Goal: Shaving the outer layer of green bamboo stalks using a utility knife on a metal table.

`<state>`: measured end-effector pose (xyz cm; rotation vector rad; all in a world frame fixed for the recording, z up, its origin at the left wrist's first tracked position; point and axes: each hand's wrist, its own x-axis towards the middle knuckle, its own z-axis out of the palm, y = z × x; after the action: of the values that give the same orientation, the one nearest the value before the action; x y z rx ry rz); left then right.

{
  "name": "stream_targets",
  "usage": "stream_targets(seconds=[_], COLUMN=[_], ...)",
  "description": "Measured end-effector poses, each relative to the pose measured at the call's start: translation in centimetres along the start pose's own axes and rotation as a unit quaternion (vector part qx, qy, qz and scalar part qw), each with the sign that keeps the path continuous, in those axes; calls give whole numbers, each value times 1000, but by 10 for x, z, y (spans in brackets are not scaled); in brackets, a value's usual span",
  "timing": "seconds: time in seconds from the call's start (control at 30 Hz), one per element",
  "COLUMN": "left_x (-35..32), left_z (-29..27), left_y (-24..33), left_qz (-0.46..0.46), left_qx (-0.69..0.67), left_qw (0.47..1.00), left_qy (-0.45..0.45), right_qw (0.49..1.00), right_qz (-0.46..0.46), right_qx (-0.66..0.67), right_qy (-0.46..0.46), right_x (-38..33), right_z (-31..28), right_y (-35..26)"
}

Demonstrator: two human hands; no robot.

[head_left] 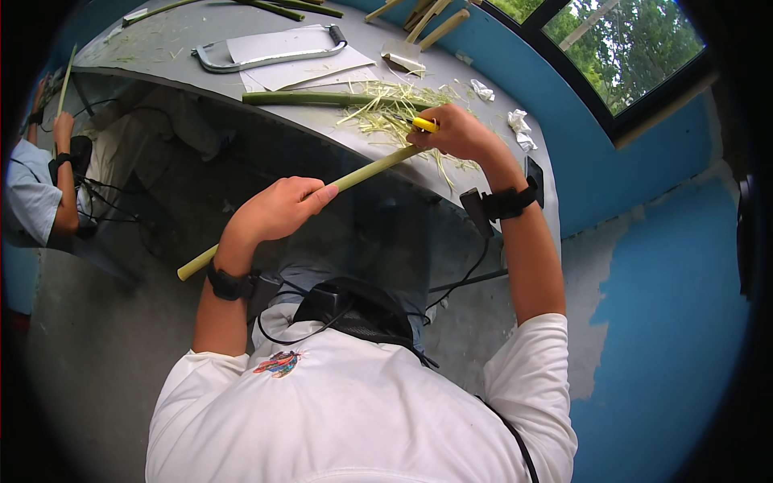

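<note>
From the head view, I see my left hand (278, 211) wrapped in a closed grip around a long green stalk (366, 169), which slants from near left up to the counter (185, 40) edge. My right hand (455, 133) is clenched on a yellow-handled tool (424, 124) pressed against the stalk's far end. Pale shavings (386, 109) litter the counter beside another green stalk (314, 98). Farther off lie a metal handle (266, 58) and paper sheets (298, 68). Another person (40, 177) sits far left.

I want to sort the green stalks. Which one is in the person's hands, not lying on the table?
The long pale green stalk slanting off the table edge: the left hand grips its middle, the right hand works its upper end. The darker stalk lies on the table.
</note>
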<state>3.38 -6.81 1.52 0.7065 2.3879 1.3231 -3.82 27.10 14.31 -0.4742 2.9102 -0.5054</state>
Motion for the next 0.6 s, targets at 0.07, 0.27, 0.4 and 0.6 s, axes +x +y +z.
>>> stream_targets(seconds=[0.07,0.27,0.4,0.6], left_x=[5,13,16,18], left_z=[1,-1,0,-4], left_y=[0,2,5,-3], left_qz=[2,6,0,-2], left_qx=[-11,-51,-101,-101], left_qw=[1000,999,995,994], left_qy=[-4,11,0,27], right_qw=[998,983,941,890], right_qz=[-26,32,-3,26], right_qx=[-19,122,287,422], right_qy=[45,134,178,174], right_x=[1,10,15,8], right_z=[4,4,6,-17], right_y=[11,7,22,14])
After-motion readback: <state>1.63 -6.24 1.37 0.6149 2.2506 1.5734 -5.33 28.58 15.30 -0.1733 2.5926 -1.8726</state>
